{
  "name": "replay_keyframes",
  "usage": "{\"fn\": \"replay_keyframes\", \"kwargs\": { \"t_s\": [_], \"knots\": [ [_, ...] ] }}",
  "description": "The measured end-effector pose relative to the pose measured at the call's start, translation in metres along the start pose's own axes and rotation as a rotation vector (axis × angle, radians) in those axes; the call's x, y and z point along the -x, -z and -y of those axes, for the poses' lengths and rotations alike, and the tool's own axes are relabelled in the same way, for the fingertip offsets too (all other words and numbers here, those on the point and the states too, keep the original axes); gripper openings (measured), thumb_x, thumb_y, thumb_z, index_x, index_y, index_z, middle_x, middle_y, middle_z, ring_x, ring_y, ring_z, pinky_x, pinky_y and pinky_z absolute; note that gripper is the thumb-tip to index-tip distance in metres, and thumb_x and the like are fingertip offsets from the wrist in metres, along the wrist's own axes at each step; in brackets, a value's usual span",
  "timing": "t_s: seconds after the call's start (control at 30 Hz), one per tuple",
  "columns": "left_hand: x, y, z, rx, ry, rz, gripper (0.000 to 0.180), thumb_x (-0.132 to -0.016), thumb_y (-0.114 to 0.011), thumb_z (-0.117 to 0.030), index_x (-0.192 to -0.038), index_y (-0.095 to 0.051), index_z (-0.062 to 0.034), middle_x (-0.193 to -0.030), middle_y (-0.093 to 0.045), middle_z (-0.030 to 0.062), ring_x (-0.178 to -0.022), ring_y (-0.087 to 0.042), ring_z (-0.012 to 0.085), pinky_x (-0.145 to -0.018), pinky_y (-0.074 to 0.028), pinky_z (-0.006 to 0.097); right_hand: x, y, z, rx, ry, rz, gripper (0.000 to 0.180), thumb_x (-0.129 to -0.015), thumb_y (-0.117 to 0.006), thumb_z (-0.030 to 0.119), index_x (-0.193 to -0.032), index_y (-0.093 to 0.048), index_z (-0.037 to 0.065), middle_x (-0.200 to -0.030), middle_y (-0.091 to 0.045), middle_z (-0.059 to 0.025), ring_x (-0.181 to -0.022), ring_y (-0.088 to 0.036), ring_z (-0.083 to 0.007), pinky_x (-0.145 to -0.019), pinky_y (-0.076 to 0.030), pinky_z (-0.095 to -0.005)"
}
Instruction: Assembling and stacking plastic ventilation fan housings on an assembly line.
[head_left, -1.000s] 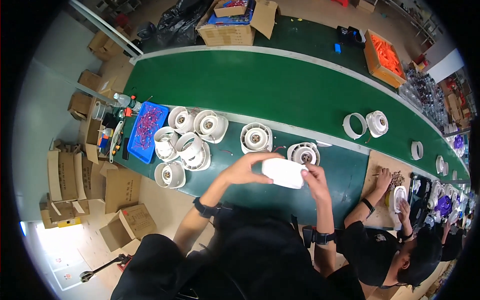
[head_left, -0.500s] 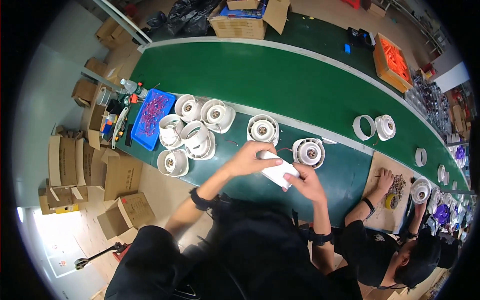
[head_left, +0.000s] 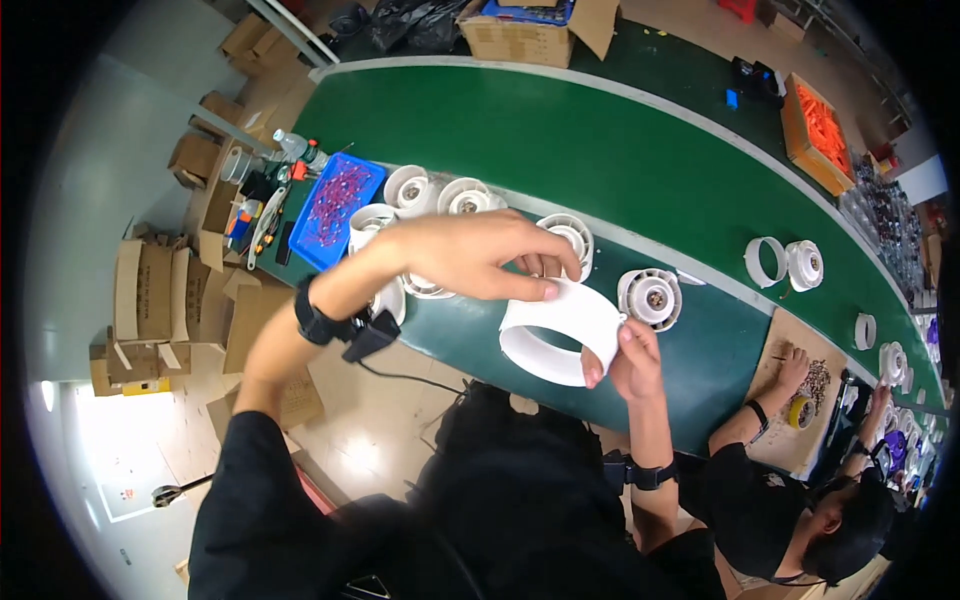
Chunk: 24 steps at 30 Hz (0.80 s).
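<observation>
A white plastic ring point(head_left: 562, 312), wide and hollow like a short tube, is tilted above the bench in front of me. My right hand point(head_left: 636, 358) grips its right side, thumb outside and a fingertip showing within the opening. My left hand point(head_left: 490, 258) reaches over from the left, its thumb and curled fingers at the ring's top edge. Just beyond the ring, a white round fan-like housing point(head_left: 566, 238) sits partly behind my left hand. Another such housing point(head_left: 652, 298) with a metallic centre lies right of the ring. My left forearm partly covers several more white housings point(head_left: 408, 190).
A blue tray point(head_left: 372, 180) of thin red and purple wires stands on the left, near tools and a bottle point(head_left: 296, 146). Past the bench runs a green conveyor belt point(head_left: 620, 150) with white parts at right. A co-worker's hand point(head_left: 793, 372) works over a brown board point(head_left: 775, 425).
The ring has turned so its round opening shows. My left hand has shifted left and up to its top edge, while my right hand stays on its right side. The whole view has shifted.
</observation>
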<state>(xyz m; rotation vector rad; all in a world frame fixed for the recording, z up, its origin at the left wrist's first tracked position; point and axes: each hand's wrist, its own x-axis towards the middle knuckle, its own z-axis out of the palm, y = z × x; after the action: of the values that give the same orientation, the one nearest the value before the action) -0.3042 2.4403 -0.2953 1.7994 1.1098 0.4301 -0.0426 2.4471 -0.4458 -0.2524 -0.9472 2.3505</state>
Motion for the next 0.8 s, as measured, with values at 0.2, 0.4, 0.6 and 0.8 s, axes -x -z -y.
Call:
{"fn": "replay_keyframes", "kwargs": {
  "t_s": [0.2, 0.4, 0.6, 0.8],
  "knots": [
    [-0.010, -0.002, 0.004, -0.158, -0.075, 0.098, 0.035, -0.093, -0.058, -0.028, -0.116, -0.058, -0.0013, -0.083, -0.066, 0.0137, -0.077, -0.064, 0.0214, -0.068, -0.050, 0.034, -0.013, -0.009, -0.013, -0.208, 0.193, 0.074, 0.034, -0.095, -0.051, 0.032, -0.096, -0.055, -0.001, -0.057, -0.053, -0.0082, -0.044, -0.051, -0.0204, -0.046, -0.040, -0.0309],
    [-0.036, -0.085, 0.062, 0.951, -0.045, -0.451, 0.046, -0.101, -0.039, -0.040, -0.107, -0.058, 0.0010, -0.063, -0.053, 0.0047, -0.058, -0.052, 0.0134, -0.053, -0.042, 0.026, -0.021, -0.006, -0.001, -0.648, 0.274, -0.043, 0.017, -0.100, -0.043, 0.026, -0.094, -0.046, 0.010, -0.062, -0.043, 0.0022, -0.051, -0.038, -0.0085, -0.054, -0.033, -0.0257],
    [-0.043, -0.123, 0.106, 1.542, 0.142, -0.717, 0.046, -0.102, -0.034, -0.041, -0.097, -0.058, -0.0017, -0.050, -0.032, -0.0044, -0.041, -0.033, 0.0088, -0.040, -0.028, 0.026, -0.034, 0.000, -0.025, -0.395, 0.123, -0.433, 0.038, -0.100, -0.047, 0.031, -0.130, -0.038, 0.011, -0.085, -0.054, -0.0072, -0.071, -0.050, -0.0163, -0.064, -0.044, -0.0300],
    [-0.049, -0.118, 0.179, 0.863, 0.351, -0.778, 0.047, -0.101, -0.042, -0.038, -0.093, -0.067, 0.0021, -0.058, -0.056, 0.0004, -0.047, -0.050, 0.0105, -0.045, -0.038, 0.026, -0.031, 0.023, -0.023, 0.248, -0.208, -0.487, 0.065, -0.090, -0.062, 0.020, -0.145, -0.027, 0.010, -0.082, -0.061, -0.0085, -0.069, -0.059, -0.0156, -0.062, -0.050, -0.0306]
  ]
}}
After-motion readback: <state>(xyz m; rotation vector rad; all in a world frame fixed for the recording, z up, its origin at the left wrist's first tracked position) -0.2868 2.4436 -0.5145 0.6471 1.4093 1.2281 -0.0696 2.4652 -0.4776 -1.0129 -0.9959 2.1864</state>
